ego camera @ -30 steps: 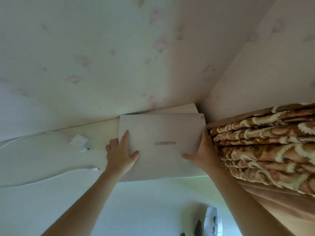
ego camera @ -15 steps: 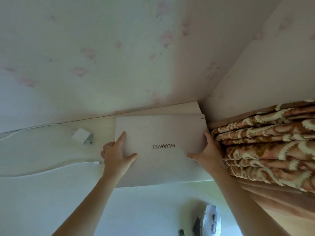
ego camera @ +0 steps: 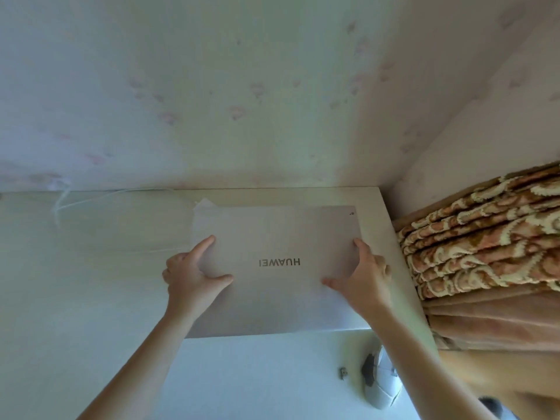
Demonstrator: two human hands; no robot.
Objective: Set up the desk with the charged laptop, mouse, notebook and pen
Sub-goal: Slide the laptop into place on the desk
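I am looking down at a pale desk set into a corner, with faintly patterned walls behind and to the right. A closed silver laptop lies flat on the desk near the back right corner, its brand lettering upside down to me. My left hand grips its left edge, index finger and thumb splayed on the lid, the other fingers curled over the side. My right hand mirrors this on the right edge, thumb on the lid. Both hands clasp the laptop; neither is pinching anything smaller.

A white mouse sits on the desk near the front right, partly hidden by my right forearm, with a tiny dark object just beside it that may be its receiver. A thin white cable trails along the back edge on the left. Something white and flat pokes out from under the laptop's far left corner; I cannot tell what it is. A stack of brown and cream patterned fabric stands off the desk's right side.

What could go wrong, as I judge it: sliding the laptop nearer could knock the mouse or the small object off the front, and the hidden white piece could leave the laptop rocking. I see no notebook or pen, and no containers
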